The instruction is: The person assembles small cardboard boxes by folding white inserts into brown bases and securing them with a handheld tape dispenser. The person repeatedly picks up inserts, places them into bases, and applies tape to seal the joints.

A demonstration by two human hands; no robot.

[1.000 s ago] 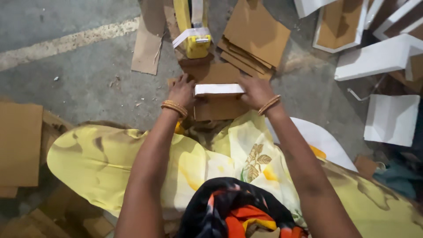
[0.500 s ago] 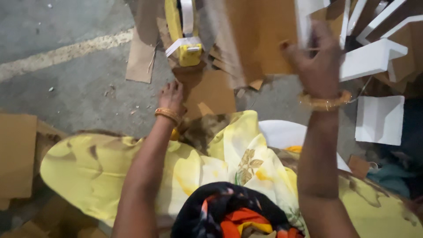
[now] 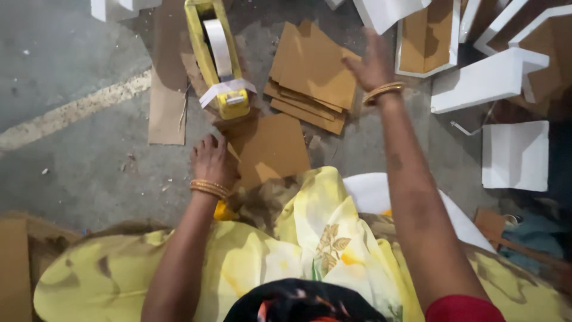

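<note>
Resting left hand (image 3: pixel 213 161) on cardboard sheet (image 3: pixel 271 149) | right hand (image 3: pixel 372 62) raised, open

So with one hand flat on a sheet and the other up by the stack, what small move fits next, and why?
Probably lower the right hand onto the cardboard stack and take its top sheet. That hand hovers open and empty just over the stack, while the left hand rests on the loose cardboard sheet by the yellow tape dispenser.
</note>
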